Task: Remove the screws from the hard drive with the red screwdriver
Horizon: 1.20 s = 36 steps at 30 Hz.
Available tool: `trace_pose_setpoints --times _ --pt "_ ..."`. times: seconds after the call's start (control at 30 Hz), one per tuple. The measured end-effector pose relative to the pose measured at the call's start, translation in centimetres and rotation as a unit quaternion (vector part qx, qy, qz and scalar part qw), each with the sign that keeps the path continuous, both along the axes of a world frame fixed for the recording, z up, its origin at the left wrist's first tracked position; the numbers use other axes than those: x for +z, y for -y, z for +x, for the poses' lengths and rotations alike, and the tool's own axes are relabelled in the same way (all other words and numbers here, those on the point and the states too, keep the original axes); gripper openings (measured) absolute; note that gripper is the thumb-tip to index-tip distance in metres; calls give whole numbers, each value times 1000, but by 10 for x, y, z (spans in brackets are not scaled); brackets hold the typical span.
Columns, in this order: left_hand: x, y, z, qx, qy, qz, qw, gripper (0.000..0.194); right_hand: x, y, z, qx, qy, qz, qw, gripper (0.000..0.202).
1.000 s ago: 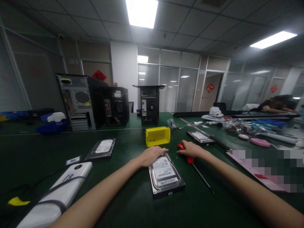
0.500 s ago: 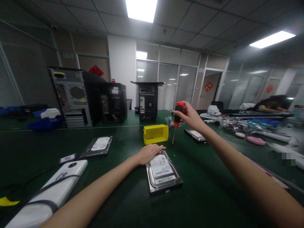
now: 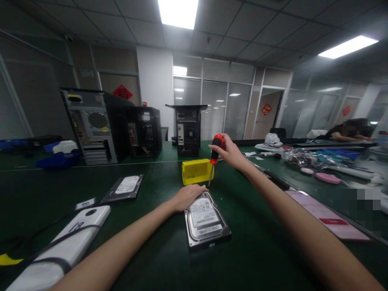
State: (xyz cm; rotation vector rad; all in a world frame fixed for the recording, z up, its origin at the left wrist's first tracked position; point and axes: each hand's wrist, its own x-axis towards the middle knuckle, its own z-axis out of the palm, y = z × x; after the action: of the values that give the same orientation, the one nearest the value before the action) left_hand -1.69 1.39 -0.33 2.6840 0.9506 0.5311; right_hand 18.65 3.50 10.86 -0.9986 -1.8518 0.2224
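Observation:
A silver hard drive (image 3: 206, 220) with a white label lies on the green tabletop in front of me. My left hand (image 3: 189, 197) grips its far left corner, thumb and fingers closed over the edge. In my right hand (image 3: 227, 149) is a screwdriver (image 3: 216, 146) with a red and black handle, held nearly upright. Its shaft points down, the tip just above the drive's far end; whether it touches anything I cannot tell. Directly behind stands a yellow plastic box (image 3: 196, 171), its open side towards me, partly covered by the screwdriver.
Another hard drive (image 3: 125, 186) lies to the left, near a white power bank (image 3: 63, 246) with a black cable. Computer cases (image 3: 188, 131) line the far side. A pink-screened phone (image 3: 325, 214) is at right, beyond it plastic-wrapped clutter (image 3: 298, 157). A person (image 3: 348, 131) leans over a far table.
My right hand has brought the screwdriver left and slightly down, from right of the yellow box to in front of its right edge. My left hand stays on the hard drive.

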Motion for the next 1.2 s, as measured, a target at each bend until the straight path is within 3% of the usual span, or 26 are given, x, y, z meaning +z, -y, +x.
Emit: trace_pose_setpoints --times 0.53,1.2 --pt "-3 -2 -1 7 -8 7 1000 46 -2 -2 0 27 -18 -15 999 42" --pt "0 1 -1 -1 -15 27 1000 39 -6 -4 -1 -24 14 41 999 43"
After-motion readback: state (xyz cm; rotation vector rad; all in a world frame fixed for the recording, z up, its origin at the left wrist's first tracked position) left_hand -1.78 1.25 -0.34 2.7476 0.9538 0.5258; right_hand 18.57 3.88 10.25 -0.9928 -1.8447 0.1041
